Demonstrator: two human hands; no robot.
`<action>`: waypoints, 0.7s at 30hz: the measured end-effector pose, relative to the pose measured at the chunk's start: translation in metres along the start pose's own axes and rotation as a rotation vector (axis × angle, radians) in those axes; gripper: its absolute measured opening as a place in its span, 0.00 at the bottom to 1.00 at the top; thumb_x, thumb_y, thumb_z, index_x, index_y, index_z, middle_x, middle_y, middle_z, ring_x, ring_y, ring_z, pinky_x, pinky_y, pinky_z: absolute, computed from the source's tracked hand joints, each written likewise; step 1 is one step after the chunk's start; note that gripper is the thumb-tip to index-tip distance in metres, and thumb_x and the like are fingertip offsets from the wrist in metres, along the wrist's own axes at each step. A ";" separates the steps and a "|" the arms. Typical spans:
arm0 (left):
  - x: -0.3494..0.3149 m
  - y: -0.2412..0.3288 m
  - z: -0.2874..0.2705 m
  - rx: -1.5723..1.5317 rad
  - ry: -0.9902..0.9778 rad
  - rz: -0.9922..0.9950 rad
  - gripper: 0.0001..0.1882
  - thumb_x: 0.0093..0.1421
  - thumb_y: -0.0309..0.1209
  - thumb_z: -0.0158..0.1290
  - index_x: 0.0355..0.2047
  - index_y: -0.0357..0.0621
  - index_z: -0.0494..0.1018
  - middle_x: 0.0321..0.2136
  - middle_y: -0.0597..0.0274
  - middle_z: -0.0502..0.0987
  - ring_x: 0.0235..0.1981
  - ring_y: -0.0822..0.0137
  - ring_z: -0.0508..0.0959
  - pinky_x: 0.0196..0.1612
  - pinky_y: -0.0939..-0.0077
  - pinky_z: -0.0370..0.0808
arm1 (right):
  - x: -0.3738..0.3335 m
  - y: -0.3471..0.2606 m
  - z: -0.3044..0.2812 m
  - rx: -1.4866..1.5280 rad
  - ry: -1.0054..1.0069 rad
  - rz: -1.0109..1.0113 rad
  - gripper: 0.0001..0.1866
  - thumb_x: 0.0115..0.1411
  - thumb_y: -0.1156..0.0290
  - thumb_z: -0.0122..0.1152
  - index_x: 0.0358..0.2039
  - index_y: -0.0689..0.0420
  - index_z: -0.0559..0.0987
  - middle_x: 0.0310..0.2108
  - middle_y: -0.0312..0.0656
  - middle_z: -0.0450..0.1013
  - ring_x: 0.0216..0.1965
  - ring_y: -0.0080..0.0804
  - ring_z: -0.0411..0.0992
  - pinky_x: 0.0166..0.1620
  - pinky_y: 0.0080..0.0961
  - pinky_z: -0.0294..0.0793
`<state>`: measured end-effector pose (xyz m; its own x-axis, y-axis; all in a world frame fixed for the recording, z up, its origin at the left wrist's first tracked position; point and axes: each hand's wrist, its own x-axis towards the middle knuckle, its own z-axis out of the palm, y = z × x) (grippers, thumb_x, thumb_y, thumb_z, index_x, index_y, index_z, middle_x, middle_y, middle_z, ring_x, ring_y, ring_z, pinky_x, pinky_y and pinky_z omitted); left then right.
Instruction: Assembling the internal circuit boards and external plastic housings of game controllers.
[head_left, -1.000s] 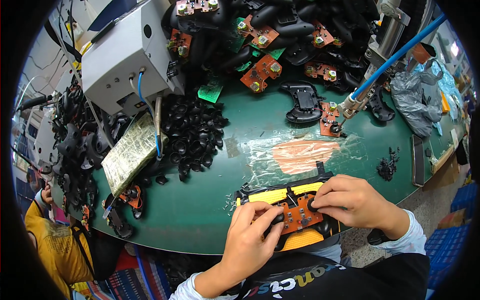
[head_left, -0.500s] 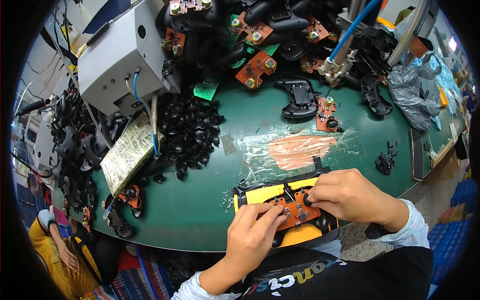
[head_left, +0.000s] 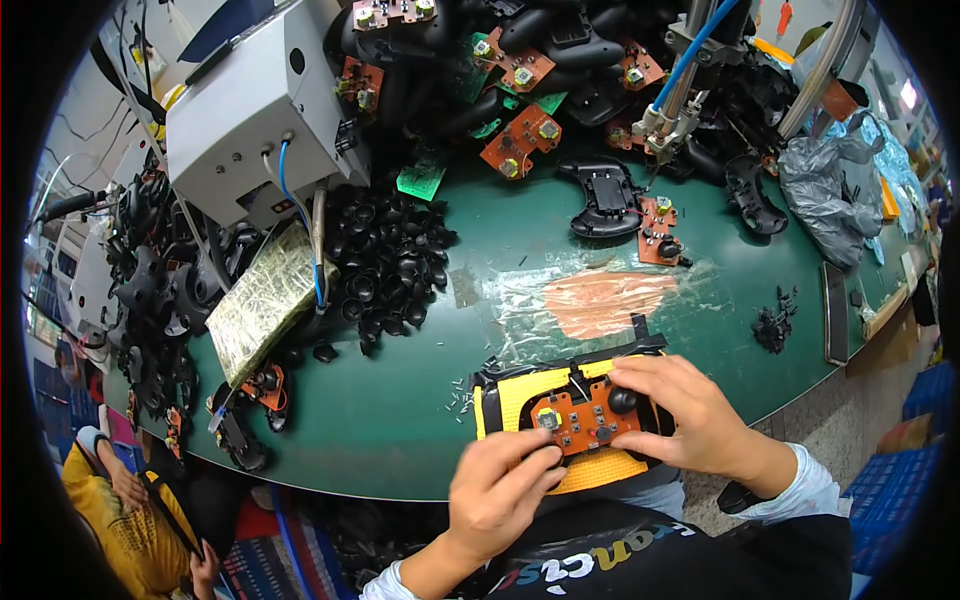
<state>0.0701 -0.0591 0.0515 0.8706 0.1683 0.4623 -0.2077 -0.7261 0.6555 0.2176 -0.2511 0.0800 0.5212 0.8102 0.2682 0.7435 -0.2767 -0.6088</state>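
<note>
Multicoloured lettering (head_left: 600, 562) across black shirt (head_left: 760, 555). Orange circuit board (head_left: 587, 422) over yellow pad (head_left: 604, 470); left hand (head_left: 495, 490) bunched at its left edge, right hand (head_left: 697, 412) spread around its right end; can't tell either grip. Green tabletop (head_left: 390, 430); grey machine (head_left: 240, 115) beyond.

The only large lettering runs across the front of the wearer's black top (head_left: 760, 555), at the near edge of the scene. It is a single line of rounded letters (head_left: 572, 568), upside down in this view, in white, olive, yellow, teal and red, partly lost in folds. On the grey control box (head_left: 235, 115), far left, a small dark panel (head_left: 268, 208) bears coloured marks too small to read.
</note>
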 end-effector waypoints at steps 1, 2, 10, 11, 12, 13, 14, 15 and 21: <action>0.002 0.001 -0.004 0.022 0.063 -0.075 0.20 0.38 0.20 0.68 0.35 0.39 0.79 0.33 0.57 0.78 0.34 0.61 0.79 0.36 0.73 0.76 | 0.003 -0.002 -0.001 -0.015 0.008 0.014 0.31 0.44 0.68 0.75 0.50 0.57 0.75 0.46 0.46 0.73 0.43 0.45 0.73 0.44 0.34 0.75; 0.009 0.000 -0.006 -0.011 0.141 -0.082 0.19 0.38 0.19 0.69 0.34 0.39 0.79 0.30 0.58 0.76 0.32 0.63 0.78 0.34 0.74 0.76 | 0.002 0.000 0.000 -0.008 0.007 0.016 0.31 0.44 0.68 0.75 0.50 0.57 0.75 0.46 0.46 0.73 0.43 0.45 0.73 0.44 0.34 0.75; 0.030 -0.009 0.009 -0.035 0.062 -0.076 0.17 0.39 0.22 0.70 0.31 0.39 0.79 0.27 0.59 0.77 0.27 0.65 0.76 0.29 0.74 0.73 | 0.001 0.009 0.009 0.046 0.084 -0.008 0.20 0.44 0.73 0.73 0.39 0.59 0.80 0.38 0.42 0.75 0.36 0.40 0.74 0.39 0.31 0.75; 0.031 -0.008 0.008 -0.032 0.056 -0.089 0.16 0.38 0.23 0.71 0.30 0.39 0.79 0.27 0.59 0.78 0.27 0.65 0.76 0.28 0.74 0.72 | 0.001 0.010 0.009 0.044 0.084 -0.017 0.19 0.43 0.73 0.73 0.39 0.58 0.80 0.38 0.42 0.75 0.36 0.40 0.75 0.38 0.30 0.75; 0.032 -0.007 0.007 -0.035 0.051 -0.091 0.16 0.38 0.23 0.71 0.30 0.39 0.79 0.27 0.59 0.78 0.27 0.65 0.76 0.28 0.74 0.72 | 0.001 0.010 0.009 0.045 0.083 -0.011 0.19 0.43 0.73 0.73 0.39 0.58 0.80 0.38 0.42 0.75 0.36 0.40 0.75 0.38 0.30 0.75; 0.034 -0.006 0.005 -0.028 0.012 -0.103 0.16 0.39 0.23 0.70 0.31 0.39 0.79 0.28 0.59 0.78 0.27 0.64 0.76 0.29 0.74 0.73 | 0.000 0.009 0.009 0.040 0.080 -0.012 0.19 0.43 0.73 0.73 0.39 0.58 0.81 0.38 0.42 0.75 0.36 0.39 0.75 0.38 0.30 0.75; 0.035 -0.006 0.003 -0.018 -0.023 -0.115 0.16 0.40 0.22 0.70 0.31 0.39 0.79 0.28 0.59 0.78 0.27 0.64 0.77 0.29 0.74 0.73 | 0.001 0.009 0.009 0.036 0.077 -0.016 0.19 0.43 0.73 0.73 0.39 0.58 0.81 0.38 0.42 0.75 0.36 0.39 0.75 0.37 0.30 0.75; 0.037 -0.006 0.002 -0.017 -0.024 -0.116 0.16 0.40 0.22 0.70 0.31 0.39 0.79 0.28 0.59 0.78 0.27 0.64 0.77 0.29 0.74 0.73 | 0.002 0.009 0.008 0.038 0.076 -0.016 0.19 0.43 0.73 0.73 0.39 0.58 0.81 0.38 0.42 0.75 0.36 0.39 0.75 0.37 0.30 0.75; 0.038 -0.001 -0.004 -0.117 -0.154 -0.179 0.17 0.47 0.20 0.64 0.39 0.38 0.77 0.37 0.58 0.76 0.35 0.59 0.76 0.37 0.70 0.74 | 0.008 0.006 -0.002 0.001 0.038 0.003 0.19 0.43 0.73 0.74 0.39 0.58 0.81 0.37 0.42 0.75 0.33 0.38 0.74 0.34 0.29 0.74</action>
<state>0.1020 -0.0489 0.0709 0.9539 0.1771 0.2422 -0.0865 -0.6105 0.7873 0.2271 -0.2477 0.0800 0.5391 0.7891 0.2946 0.7415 -0.2787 -0.6103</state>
